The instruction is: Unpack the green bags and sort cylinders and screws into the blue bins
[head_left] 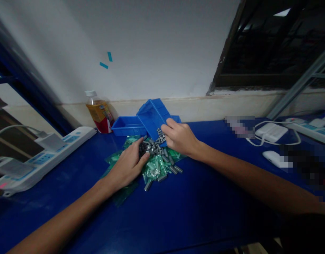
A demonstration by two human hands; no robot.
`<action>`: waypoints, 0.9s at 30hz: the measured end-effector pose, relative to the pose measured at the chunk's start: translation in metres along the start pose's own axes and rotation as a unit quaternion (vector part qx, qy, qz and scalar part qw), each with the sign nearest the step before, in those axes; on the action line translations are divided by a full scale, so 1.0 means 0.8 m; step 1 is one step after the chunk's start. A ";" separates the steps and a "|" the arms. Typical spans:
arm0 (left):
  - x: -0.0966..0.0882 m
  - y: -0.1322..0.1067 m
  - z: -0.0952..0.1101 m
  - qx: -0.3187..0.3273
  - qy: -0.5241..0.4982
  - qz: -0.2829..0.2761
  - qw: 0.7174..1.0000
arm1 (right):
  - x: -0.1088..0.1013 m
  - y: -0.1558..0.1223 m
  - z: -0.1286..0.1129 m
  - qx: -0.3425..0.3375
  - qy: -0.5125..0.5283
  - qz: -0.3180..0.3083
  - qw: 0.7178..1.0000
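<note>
While the right hand (179, 138), at the centre of the frame, is curled closed on the edge of a tilted blue bin (152, 114), the left hand (128, 162), just left of centre, is half open, thumb apart from the fingers, against a heap of metal parts (152, 147). That heap lies mid-frame at the bin's lower end, among green plastic bags (154, 167); whether the left fingers grip any piece I cannot tell

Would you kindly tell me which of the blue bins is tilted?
The front bin, gripped by the right hand; the rear bin stands level behind it.
</note>
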State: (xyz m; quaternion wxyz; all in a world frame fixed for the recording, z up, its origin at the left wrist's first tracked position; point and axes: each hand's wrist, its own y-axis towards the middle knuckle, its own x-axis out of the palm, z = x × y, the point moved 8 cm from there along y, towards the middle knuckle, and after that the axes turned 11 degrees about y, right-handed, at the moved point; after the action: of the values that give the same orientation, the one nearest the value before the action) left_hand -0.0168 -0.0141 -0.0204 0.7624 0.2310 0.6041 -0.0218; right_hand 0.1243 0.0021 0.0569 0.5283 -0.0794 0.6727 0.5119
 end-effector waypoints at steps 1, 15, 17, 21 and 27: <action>0.000 0.000 0.000 0.002 0.002 -0.001 1.000 | 0.000 0.000 -0.001 -0.004 -0.002 0.000 1.000; 0.004 0.000 0.002 0.015 0.036 -0.002 0.999 | 0.003 0.003 -0.035 -0.138 -0.070 -0.049 0.987; 0.005 0.000 0.001 0.016 0.039 -0.005 0.999 | 0.004 0.004 -0.037 -0.155 -0.078 -0.043 0.984; 0.007 -0.001 0.000 0.016 0.043 -0.008 0.999 | 0.005 0.003 -0.038 -0.176 -0.080 -0.038 0.980; 0.006 -0.001 0.000 0.018 0.044 -0.007 0.999 | 0.004 0.000 -0.039 -0.199 -0.097 -0.015 0.975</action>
State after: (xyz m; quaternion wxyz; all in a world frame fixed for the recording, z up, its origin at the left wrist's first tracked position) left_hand -0.0153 -0.0136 -0.0253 0.7304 0.2411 0.6385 -0.0272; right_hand 0.1033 -0.0211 0.0515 0.5719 -0.1433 0.5017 0.6330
